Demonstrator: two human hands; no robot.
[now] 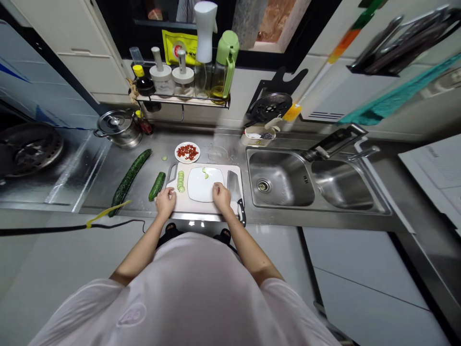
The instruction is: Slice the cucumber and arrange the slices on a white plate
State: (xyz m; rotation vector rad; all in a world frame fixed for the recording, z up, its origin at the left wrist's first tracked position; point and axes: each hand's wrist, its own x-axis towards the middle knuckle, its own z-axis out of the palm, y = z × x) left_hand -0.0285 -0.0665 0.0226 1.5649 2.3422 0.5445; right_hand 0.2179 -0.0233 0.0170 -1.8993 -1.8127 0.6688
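On the board (185, 203), pale-green cucumber slices (180, 181) overlap.

Kitchen; whether home's or business's, cannot tell. Steel table (158, 154) runs beyond left grip (166, 201) and right grip (221, 196); double-basin sink (283, 180) with tap (334, 142), well right of right grip. Cutting board (187, 204) spans gap between grips, cucumber slices (180, 181) on it; cleaver (233, 181) just right of right grip. Lidded pot (117, 124) ahead-left of left grip. Ahead of both grips: shelf (180, 98) with oil bottle (225, 67), white-topped jars (162, 79). Wall rack (374, 70) of dark-handled utensils (414, 45), far ahead-right of right grip.
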